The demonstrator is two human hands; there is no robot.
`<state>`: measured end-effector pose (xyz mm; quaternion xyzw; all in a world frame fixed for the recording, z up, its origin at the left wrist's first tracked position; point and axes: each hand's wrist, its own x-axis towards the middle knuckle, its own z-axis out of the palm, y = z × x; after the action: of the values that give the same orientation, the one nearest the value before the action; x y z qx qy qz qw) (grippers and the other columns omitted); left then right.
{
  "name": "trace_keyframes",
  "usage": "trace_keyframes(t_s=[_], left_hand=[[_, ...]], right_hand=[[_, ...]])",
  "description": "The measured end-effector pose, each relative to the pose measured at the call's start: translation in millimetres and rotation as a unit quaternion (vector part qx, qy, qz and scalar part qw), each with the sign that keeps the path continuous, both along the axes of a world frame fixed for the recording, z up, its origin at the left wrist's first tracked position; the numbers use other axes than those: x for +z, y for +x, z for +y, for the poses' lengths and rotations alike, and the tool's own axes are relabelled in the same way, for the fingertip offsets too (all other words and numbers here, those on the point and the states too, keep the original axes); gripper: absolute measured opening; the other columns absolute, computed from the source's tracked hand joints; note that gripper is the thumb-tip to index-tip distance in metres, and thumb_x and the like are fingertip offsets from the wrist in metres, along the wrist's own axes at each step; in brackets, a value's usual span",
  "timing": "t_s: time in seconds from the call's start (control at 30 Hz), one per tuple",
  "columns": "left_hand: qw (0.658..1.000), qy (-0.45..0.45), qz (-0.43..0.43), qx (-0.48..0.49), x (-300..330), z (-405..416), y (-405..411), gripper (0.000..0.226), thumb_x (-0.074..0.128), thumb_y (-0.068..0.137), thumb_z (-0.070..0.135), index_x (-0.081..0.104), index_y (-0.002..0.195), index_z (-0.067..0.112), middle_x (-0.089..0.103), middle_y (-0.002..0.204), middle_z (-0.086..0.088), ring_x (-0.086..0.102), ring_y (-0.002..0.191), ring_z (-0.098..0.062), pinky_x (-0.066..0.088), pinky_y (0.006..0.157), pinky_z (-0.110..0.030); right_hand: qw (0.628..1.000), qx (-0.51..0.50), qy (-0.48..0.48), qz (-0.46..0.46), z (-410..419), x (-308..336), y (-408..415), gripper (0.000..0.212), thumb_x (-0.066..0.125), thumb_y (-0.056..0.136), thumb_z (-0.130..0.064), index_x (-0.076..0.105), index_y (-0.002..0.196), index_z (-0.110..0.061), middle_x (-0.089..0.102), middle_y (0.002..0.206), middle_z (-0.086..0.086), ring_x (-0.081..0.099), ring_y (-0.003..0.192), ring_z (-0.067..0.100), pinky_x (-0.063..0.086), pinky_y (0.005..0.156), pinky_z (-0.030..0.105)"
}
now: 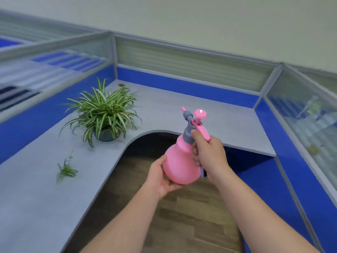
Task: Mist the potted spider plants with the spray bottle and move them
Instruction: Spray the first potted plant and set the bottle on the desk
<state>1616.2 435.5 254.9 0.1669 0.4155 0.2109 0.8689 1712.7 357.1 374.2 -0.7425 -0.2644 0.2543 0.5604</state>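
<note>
While my right hand wraps the grey neck and handle of the pink spray bottle, thumb up by the pink trigger, my left hand cups the round base from below, so both hands hold it in the air over the desk's curved cut-out. Its nozzle tilts up and away. Off to the left, well apart from the bottle, a potted spider plant stands on the grey desk, and a small loose plantlet lies nearer the front left. Blue partition panels with frosted tops wall the desk's far and side edges. Wood-look floor shows beneath my arms; the desktop to the right lies bare.
</note>
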Motion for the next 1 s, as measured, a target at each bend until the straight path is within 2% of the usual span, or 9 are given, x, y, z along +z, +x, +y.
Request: trace_keyframes(t_s=[0.17, 0.3, 0.47, 0.63, 0.77, 0.9, 1.0], left_hand=[[0.997, -0.016, 0.008, 0.077, -14, 72, -1, 0.046, 0.063, 0.096, 0.04, 0.058, 0.136, 0.018, 0.058, 0.136, -0.017, 0.062, 0.114, -0.048, 0.063, 0.066, -0.06], [0.992, -0.033, 0.016, 0.118, -32, 134, -4, 0.045, 0.06, 0.097, 0.039, 0.057, 0.136, 0.017, 0.058, 0.132, -0.019, 0.063, 0.109, -0.046, 0.063, 0.069, -0.058], [0.986, -0.051, 0.033, 0.153, -56, 206, -7, 0.044, 0.06, 0.096, 0.041, 0.058, 0.134, 0.018, 0.062, 0.126, -0.018, 0.064, 0.108, -0.044, 0.059, 0.085, -0.067], [0.983, -0.062, 0.039, 0.171, -74, 260, -14, 0.03, 0.056, 0.097, 0.035, 0.063, 0.118, 0.015, 0.064, 0.122, -0.016, 0.063, 0.112, -0.041, 0.052, 0.098, -0.07], [0.981, -0.076, 0.061, 0.167, -86, 276, -20, 0.033, 0.057, 0.094, 0.036, 0.065, 0.117, 0.013, 0.065, 0.121, -0.017, 0.065, 0.115, -0.043, 0.057, 0.092, -0.066], [0.981, -0.074, 0.082, 0.162, -95, 288, -25, 0.038, 0.055, 0.093, 0.038, 0.068, 0.119, 0.014, 0.067, 0.121, -0.019, 0.066, 0.114, -0.042, 0.059, 0.089, -0.065], [0.978, -0.081, 0.092, 0.166, -100, 294, -29, 0.045, 0.056, 0.092, 0.045, 0.068, 0.122, 0.012, 0.066, 0.125, -0.022, 0.066, 0.114, -0.044, 0.059, 0.088, -0.066]], right_hand=[[0.996, 0.083, -0.014, 0.013, 92, -16, 14, 0.038, 0.058, 0.095, -0.044, 0.057, 0.071, -0.014, 0.05, 0.053, 0.0, 0.043, 0.051, 0.02, 0.037, 0.057, 0.036], [0.99, 0.139, -0.027, 0.015, 165, -34, 15, 0.037, 0.058, 0.095, -0.045, 0.059, 0.075, -0.014, 0.051, 0.055, 0.001, 0.044, 0.05, 0.019, 0.037, 0.056, 0.036], [0.982, 0.18, -0.047, 0.012, 242, -53, 15, 0.043, 0.056, 0.097, -0.048, 0.057, 0.074, -0.012, 0.051, 0.058, 0.006, 0.045, 0.053, 0.021, 0.037, 0.057, 0.036], [0.973, 0.217, -0.058, 0.049, 306, -65, 14, 0.056, 0.048, 0.099, -0.056, 0.059, 0.068, -0.011, 0.053, 0.059, 0.009, 0.046, 0.053, 0.022, 0.036, 0.051, 0.031], [0.964, 0.245, -0.081, 0.066, 333, -70, 15, 0.053, 0.043, 0.098, -0.052, 0.059, 0.07, -0.01, 0.054, 0.057, 0.008, 0.045, 0.05, 0.022, 0.036, 0.049, 0.031], [0.954, 0.272, -0.11, 0.067, 353, -74, 15, 0.048, 0.038, 0.102, -0.04, 0.058, 0.069, -0.01, 0.054, 0.058, 0.009, 0.045, 0.052, 0.023, 0.036, 0.049, 0.033], [0.947, 0.29, -0.121, 0.073, 366, -74, 12, 0.048, 0.039, 0.101, -0.041, 0.058, 0.07, -0.01, 0.054, 0.059, 0.01, 0.046, 0.051, 0.023, 0.037, 0.05, 0.034]])
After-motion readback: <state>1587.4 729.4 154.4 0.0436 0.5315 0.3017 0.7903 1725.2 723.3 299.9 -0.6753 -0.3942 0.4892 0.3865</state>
